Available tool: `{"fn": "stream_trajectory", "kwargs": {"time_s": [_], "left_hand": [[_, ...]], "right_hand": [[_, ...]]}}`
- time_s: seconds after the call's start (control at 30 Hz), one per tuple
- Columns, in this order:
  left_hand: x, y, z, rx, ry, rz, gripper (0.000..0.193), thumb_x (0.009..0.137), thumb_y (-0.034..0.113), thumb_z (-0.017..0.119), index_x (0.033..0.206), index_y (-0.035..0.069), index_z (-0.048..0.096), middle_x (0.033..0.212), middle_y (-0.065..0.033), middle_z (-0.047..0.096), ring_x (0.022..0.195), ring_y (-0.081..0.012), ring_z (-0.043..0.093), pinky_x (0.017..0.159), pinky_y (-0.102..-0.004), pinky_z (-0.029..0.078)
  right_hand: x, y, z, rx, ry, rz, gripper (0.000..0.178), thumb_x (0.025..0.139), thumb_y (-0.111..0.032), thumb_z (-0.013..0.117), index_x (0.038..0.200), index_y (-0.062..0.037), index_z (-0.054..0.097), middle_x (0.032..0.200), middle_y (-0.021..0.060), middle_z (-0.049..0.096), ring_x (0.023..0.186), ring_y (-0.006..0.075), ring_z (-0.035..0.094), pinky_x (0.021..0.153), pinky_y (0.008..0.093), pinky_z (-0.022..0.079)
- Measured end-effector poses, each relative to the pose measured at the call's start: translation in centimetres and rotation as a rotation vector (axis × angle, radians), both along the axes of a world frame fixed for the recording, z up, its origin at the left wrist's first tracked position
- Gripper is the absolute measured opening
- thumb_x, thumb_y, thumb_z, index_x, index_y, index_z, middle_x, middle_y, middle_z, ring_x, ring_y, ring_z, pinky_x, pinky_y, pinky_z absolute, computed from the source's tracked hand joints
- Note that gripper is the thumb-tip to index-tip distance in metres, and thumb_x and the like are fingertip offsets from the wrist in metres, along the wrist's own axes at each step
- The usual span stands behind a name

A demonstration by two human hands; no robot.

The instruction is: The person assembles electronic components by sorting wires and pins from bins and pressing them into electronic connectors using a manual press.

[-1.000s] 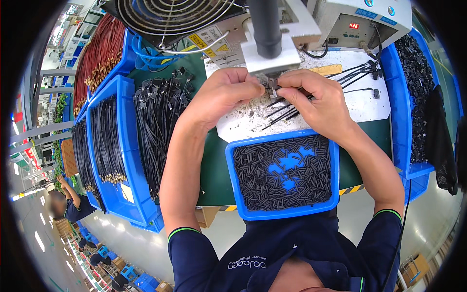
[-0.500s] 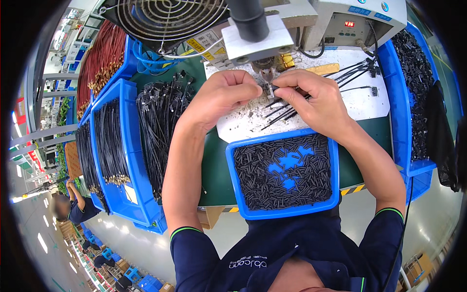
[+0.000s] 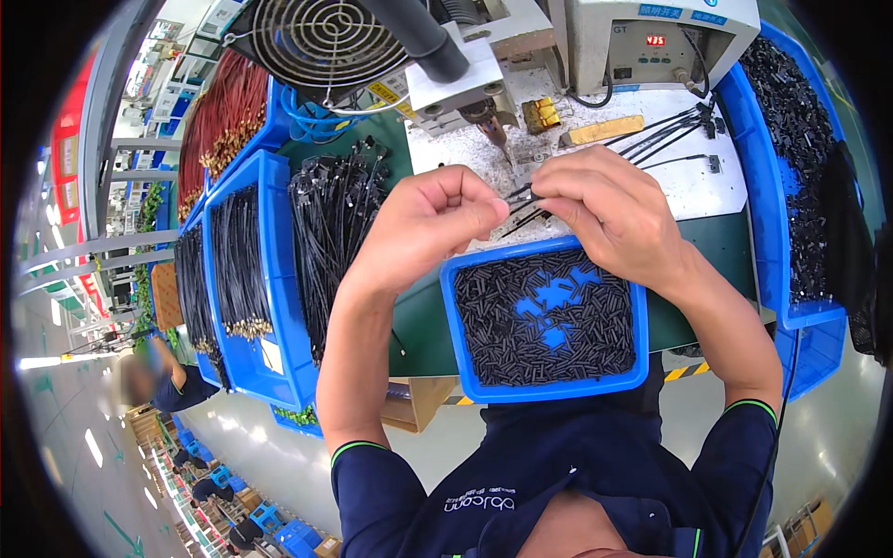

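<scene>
My left hand [image 3: 442, 223] is closed in a pinch, its fingertips close to those of my right hand. What it holds is too small and hidden to name. My right hand [image 3: 609, 214] pinches a thin black cable [image 3: 522, 197], whose short end shows in the gap between the hands. Just beyond my fingers, the pointed tip of a soldering iron [image 3: 495, 135] hangs down over the white work board [image 3: 433, 149]. Below the hands stands a blue tray [image 3: 558, 389] of short black tubes [image 3: 493, 344].
Bundled black cables [image 3: 335, 223] and blue bins [image 3: 296, 307] line the left side. A fan [image 3: 321, 42] and a control box [image 3: 670, 46] stand at the back. Black connectors fill a bin [image 3: 758, 167] on the right. More cables [image 3: 665, 135] lie on the board.
Both hands have drawn back from the iron's tip toward me, over the tray's far edge. The whole view has also shifted and tilted slightly.
</scene>
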State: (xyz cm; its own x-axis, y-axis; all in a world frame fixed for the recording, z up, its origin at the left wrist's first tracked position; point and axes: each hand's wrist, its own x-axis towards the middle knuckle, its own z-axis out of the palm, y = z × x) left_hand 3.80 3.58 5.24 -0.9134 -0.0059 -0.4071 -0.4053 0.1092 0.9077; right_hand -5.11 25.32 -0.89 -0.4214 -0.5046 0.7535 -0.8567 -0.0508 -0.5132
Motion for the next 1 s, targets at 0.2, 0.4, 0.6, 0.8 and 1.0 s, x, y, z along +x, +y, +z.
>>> {"fn": "stream_trajectory", "kwargs": {"time_s": [0.2,0.4,0.6,0.8,1.0], "left_hand": [[2.4,1.2,2.6,0.013,-0.014,0.013,0.011,0.091,0.011,0.074,0.095,0.002,0.070,0.079,0.0030,0.065,0.067,-0.0010,0.053,0.059,-0.0187,0.040],[3.8,2.0,3.9,0.056,0.026,0.010,0.012,0.094,0.011,0.074,0.095,0.001,0.068,0.081,0.0048,0.063,0.070,0.0003,0.052,0.061,-0.0181,0.040],[4.5,2.9,4.5,0.008,0.059,0.032,0.013,0.095,0.012,0.074,0.096,0.001,0.068,0.082,0.0063,0.062,0.070,0.0010,0.051,0.061,-0.0179,0.040],[5.8,3.3,5.3,-0.017,0.038,0.058,0.013,0.096,0.014,0.073,0.097,0.002,0.068,0.081,0.0068,0.062,0.070,0.0013,0.050,0.061,-0.0179,0.039],[9.7,1.6,7.1,-0.131,0.073,0.232,0.011,0.098,0.013,0.070,0.095,0.004,0.065,0.076,0.0040,0.061,0.057,0.0001,0.049,0.048,-0.0181,0.036]], "right_hand": [[1.3,0.7,1.4,-0.071,-0.009,0.063,0.027,0.076,0.007,0.078,0.100,-0.0012,0.069,0.099,0.0111,0.070,0.083,0.0303,0.069,0.072,0.0380,0.057],[2.1,1.5,2.4,-0.081,-0.097,0.127,0.021,0.080,0.005,0.077,0.098,-0.0006,0.069,0.095,0.0115,0.071,0.083,0.0291,0.069,0.071,0.0359,0.056],[2.9,2.7,3.2,-0.012,-0.481,0.263,0.014,0.089,0.000,0.073,0.101,0.0026,0.068,0.095,0.0128,0.071,0.077,0.0170,0.067,0.067,0.0276,0.052],[3.5,2.7,3.4,0.005,-0.572,0.306,0.015,0.090,-0.006,0.072,0.104,0.0002,0.071,0.092,0.0104,0.073,0.079,0.0178,0.070,0.067,0.0294,0.056],[3.9,2.8,3.1,0.027,-0.544,0.249,0.016,0.091,-0.006,0.071,0.106,0.0003,0.071,0.092,0.0108,0.073,0.077,0.0179,0.069,0.067,0.0298,0.056]]}}
